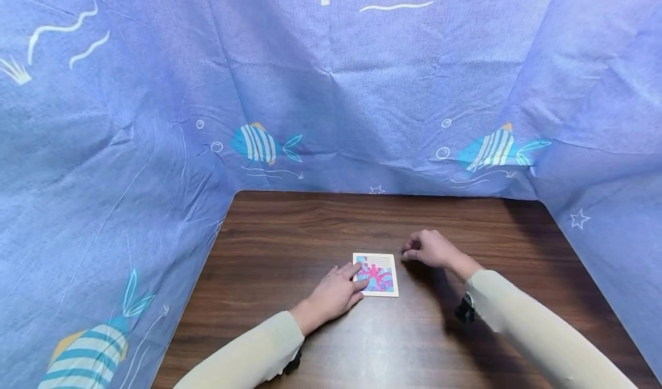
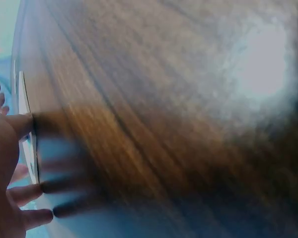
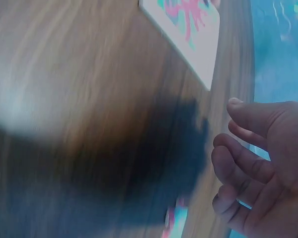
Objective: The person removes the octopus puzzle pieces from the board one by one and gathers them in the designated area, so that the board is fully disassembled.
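A small square jigsaw puzzle in a white frame (image 1: 396,285) lies flat on the table, with a pink, branching figure on blue and purple. A pale bare patch shows in its upper right part. My left hand (image 1: 336,291) rests at its left side, fingers spread, some over the frame and picture. To the right of the puzzle, apart from it, my right hand (image 1: 431,247) hovers over the table. Its fingers (image 3: 226,156) are loosely bent, and nothing shows between them and the thumb. Below them in the right wrist view lies a pink and light-blue piece (image 3: 178,223), partly cut off.
The dark wood-grain table (image 1: 289,222) has rounded far corners. Blue cloth (image 1: 362,90) printed with fish hangs behind it and at both sides. A bright glare spot and dark hand shadows fall on the tabletop.
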`<state>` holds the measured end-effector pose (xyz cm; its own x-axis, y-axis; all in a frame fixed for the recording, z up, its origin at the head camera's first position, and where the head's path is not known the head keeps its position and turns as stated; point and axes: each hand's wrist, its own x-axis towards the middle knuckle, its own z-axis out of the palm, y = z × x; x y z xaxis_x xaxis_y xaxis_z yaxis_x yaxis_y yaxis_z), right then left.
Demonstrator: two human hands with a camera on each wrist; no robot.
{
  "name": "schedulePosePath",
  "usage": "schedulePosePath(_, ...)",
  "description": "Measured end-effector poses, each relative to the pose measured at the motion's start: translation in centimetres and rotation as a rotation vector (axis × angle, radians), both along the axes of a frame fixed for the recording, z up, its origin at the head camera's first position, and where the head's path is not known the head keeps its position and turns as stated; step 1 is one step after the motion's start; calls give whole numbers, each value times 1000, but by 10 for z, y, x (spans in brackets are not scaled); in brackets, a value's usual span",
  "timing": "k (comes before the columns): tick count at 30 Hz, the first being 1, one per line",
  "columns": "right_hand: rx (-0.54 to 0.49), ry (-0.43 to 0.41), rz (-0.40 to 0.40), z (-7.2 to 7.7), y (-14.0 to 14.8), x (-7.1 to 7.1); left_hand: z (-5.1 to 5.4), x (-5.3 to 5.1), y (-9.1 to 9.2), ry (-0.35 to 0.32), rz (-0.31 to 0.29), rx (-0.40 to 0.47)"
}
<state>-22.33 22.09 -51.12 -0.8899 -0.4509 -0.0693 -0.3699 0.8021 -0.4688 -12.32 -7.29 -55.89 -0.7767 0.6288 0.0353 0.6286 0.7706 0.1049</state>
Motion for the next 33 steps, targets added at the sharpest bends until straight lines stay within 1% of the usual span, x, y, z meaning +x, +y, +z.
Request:
schedulePosePath(2, -11, -28, 10, 0, -14, 2, -2, 0, -1, -3, 15, 28)
schedulePosePath(5, -24, -62, 15, -3, -33, 4, -3, 1, -2, -28, 39, 72)
schedulePosePath(9, -38, -69, 37, -9, -53, 9, -4, 3, -3, -54, 56, 105)
schedulePosePath(14, -75, -75, 58, -12, -70, 15, -2, 7, -4, -57, 69, 114)
schedulePosePath(19, -99, -57, 85, -15, -82, 18, -1, 6, -4, -56, 59, 98)
schedulePosePath(23, -90, -62, 95, -15, -88, 18, 3, 5, -4, -70, 52, 86)
schedulePosePath(28, -91, -84, 90, -15, -93, 17, 4, 5, -4, -83, 53, 84)
schedulePosePath(33, -100, -79, 80, -15, -96, 19, 4, 4, -3, -88, 66, 69)
